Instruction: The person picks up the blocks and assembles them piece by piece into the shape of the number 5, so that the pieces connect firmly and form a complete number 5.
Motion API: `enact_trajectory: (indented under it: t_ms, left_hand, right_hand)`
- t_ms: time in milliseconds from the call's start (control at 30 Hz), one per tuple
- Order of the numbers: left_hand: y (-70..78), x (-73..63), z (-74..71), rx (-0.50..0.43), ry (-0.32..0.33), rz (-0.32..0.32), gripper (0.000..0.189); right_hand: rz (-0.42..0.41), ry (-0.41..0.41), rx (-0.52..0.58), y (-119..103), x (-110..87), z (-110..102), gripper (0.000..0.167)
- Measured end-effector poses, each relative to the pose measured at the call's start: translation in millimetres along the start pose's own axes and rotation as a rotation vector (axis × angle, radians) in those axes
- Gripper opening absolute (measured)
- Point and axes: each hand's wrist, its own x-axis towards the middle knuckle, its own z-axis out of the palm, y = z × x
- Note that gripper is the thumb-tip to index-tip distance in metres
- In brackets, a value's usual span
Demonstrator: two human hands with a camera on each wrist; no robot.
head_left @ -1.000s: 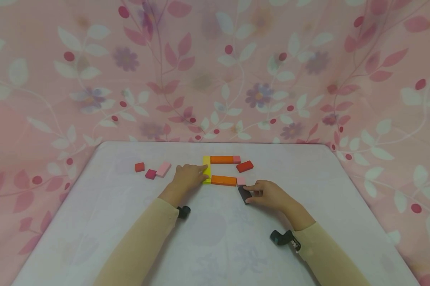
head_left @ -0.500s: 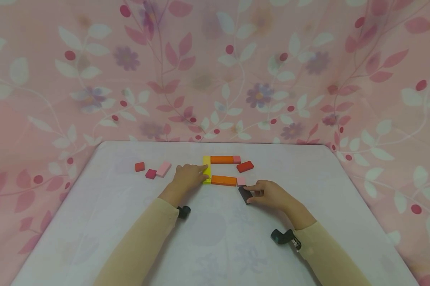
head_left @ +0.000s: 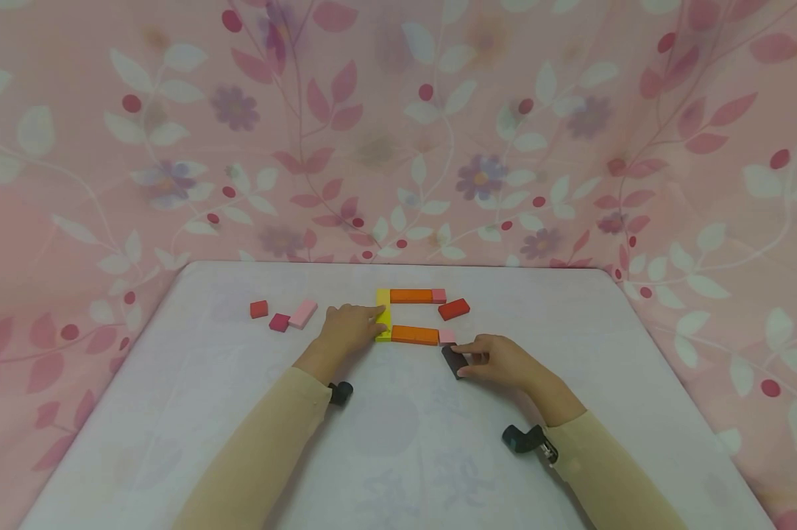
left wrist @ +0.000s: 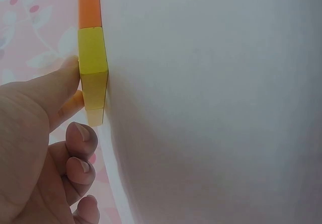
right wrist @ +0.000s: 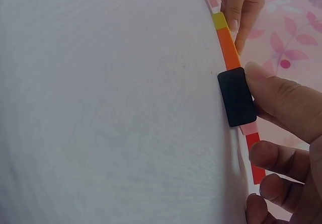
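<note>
My left hand point(head_left: 347, 328) lies over the left side of a long yellow piece point(head_left: 383, 297), index finger and thumb extended onto it. In the left wrist view, thumb and index touch the top of the yellow piece point(left wrist: 93, 50) while the other fingers are loosely bent. Between index finger and thumb, my right hand point(head_left: 504, 361) pinches a black rectangular block point(head_left: 452, 361) lying slanted, its far end close to a small pink block point(head_left: 447, 336). Seen in the right wrist view, the black block point(right wrist: 237, 97) overlaps the orange and pink blocks behind it.
Two orange blocks point(head_left: 414, 335) extend right from the yellow piece, each ending in a pink block. A red block point(head_left: 454, 308) lies at an angle nearby. Further left are a small red block point(head_left: 259, 309), a crimson block point(head_left: 280, 322) and a pink block point(head_left: 303, 313). A floral curtain hangs behind.
The black block and right hand shift only very slightly; the left hand and the other blocks stay where they were.
</note>
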Motion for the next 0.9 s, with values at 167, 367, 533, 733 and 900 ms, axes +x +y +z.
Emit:
enact_trajectory:
  t_ms: [167, 367, 533, 733, 900]
  left_hand:
    - [-0.9, 0.4, 0.1, -0.003, 0.006, -0.002, 0.052]
    - [-1.4, 1.3, -0.2, -0.008, -0.004, 0.000, 0.052]
    - [-1.0, 1.7, -0.8, -0.004, -0.014, 0.001, 0.053]
    - [-0.4, 1.2, -1.5, -0.013, -0.017, -0.002, 0.053]
    - [0.9, 0.2, -3.0, -0.004, -0.030, -0.011, 0.054]
  right_hand:
    - [-0.007, 0.002, 0.006, 0, 0.1, 0, 0.050]
    - [-0.028, 0.017, 0.021, 5, 0.6, -3, 0.048]
    - [-0.031, 0.049, 0.027, 9, 4.5, -15, 0.041]
    - [-0.072, 0.114, 0.019, 12, 16.9, -29, 0.035]
    - [-0.056, 0.170, 0.033, 15, 32.4, -33, 0.033]
